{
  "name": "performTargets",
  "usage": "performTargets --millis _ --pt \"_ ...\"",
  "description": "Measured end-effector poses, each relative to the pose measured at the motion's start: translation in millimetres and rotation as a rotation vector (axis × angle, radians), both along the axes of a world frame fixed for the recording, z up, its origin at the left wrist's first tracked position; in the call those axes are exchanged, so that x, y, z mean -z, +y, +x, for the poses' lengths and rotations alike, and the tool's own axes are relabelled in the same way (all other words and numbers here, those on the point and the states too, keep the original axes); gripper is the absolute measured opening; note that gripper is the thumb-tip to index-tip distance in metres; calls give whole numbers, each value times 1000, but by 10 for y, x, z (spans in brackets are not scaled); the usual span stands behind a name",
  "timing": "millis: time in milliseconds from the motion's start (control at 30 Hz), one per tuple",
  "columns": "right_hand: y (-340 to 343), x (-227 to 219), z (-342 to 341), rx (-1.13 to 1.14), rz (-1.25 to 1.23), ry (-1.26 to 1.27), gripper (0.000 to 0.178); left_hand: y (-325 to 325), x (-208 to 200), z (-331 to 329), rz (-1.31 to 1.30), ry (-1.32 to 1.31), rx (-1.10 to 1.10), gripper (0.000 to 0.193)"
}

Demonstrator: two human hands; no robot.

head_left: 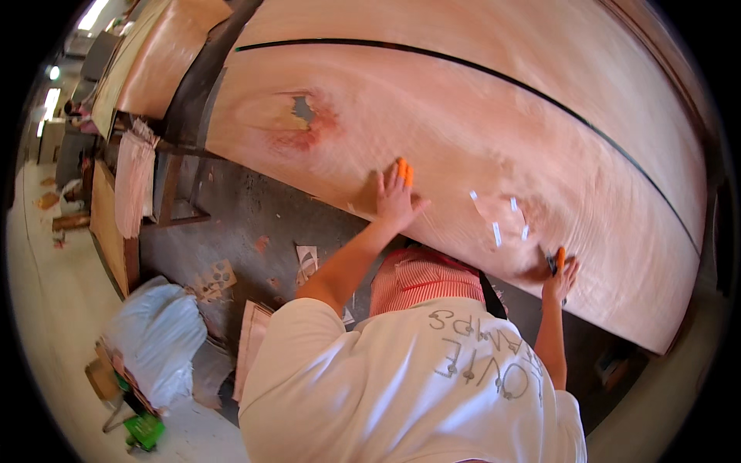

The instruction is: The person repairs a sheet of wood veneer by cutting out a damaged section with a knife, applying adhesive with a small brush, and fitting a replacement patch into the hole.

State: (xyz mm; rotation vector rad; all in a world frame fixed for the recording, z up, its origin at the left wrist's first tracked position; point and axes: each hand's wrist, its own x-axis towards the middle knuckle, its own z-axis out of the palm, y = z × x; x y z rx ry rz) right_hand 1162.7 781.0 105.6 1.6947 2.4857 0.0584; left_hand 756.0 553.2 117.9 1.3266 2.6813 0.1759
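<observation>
A large sheet of pale wood veneer (347, 116) lies before me. My left hand (396, 204) rests on it near the front edge, fingers outstretched, with orange covers on two fingertips. Farther right, my right hand (562, 279) is at the sheet's near edge, its fingers bent around a small dark object I cannot make out; one of its fingers also has an orange cover. Between the hands, several short white tape strips (496, 234) surround a patch in the veneer. A ragged hole (302, 112) with reddish, flaking wood around it shows at the left.
A long thin black strip (463, 63) crosses the sheet. At the left stand stacked veneer sheets (166, 58) and a hanging bundle of veneer strips (134, 181). Below lie a pale plastic bag (158, 336), a green object (144, 430) and veneer scraps (216, 279) on the floor.
</observation>
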Motion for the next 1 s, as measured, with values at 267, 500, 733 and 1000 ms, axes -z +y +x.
performTargets --millis 267,500,733,1000 --pt "69 14 322 85 -195 279 45 -380 191 130 269 -59 62 73" --pt "-627 27 -39 -17 -328 1016 35 -1297 395 -495 416 53 -188 62" --pt "-1704 -11 -162 -420 -657 370 42 -2197 403 -204 264 124 -486 61" --pt "-2317 1118 956 -83 -1278 177 38 -3452 888 1423 -141 -537 -352 58"
